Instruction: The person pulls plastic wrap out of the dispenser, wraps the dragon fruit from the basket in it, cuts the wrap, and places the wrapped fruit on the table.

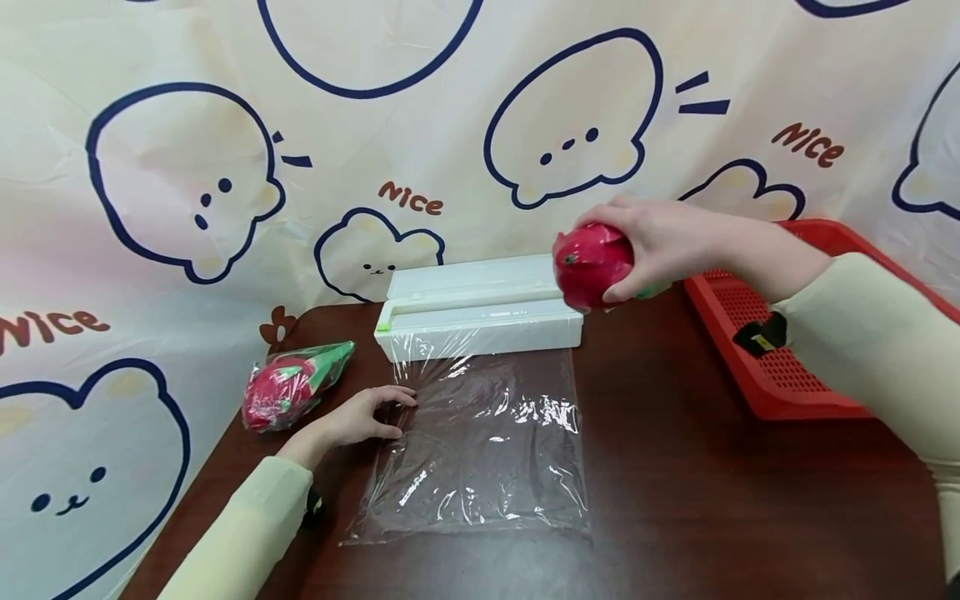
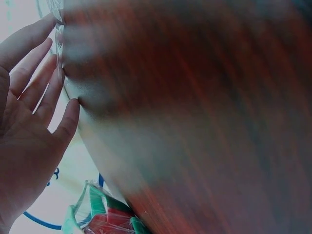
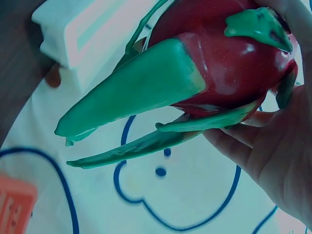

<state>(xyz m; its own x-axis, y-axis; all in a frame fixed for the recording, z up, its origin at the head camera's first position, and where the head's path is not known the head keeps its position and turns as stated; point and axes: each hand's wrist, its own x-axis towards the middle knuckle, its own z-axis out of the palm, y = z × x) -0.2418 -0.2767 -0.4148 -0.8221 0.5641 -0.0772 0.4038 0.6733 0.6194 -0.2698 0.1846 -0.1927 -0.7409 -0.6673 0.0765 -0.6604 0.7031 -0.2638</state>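
My right hand [image 1: 660, 246] grips a red dragon fruit [image 1: 591, 265] in the air, above the right end of a white cling film box [image 1: 487, 321]. Long green scales of that dragon fruit [image 3: 136, 90] stick out in the right wrist view. A sheet of clear cling film [image 1: 487, 450] runs from the box toward me over the table. My left hand [image 1: 358, 418] rests at the film's left edge, its fingers spread and fingertips touching down there. Left of that hand lies a second dragon fruit [image 1: 281, 390], wrapped in clear film.
A red plastic basket [image 1: 780, 379] stands on the right of the dark brown table [image 1: 675, 500], partly behind my right forearm. A pale cloth [image 1: 465, 150] with bear drawings hangs behind the table and along its left side.
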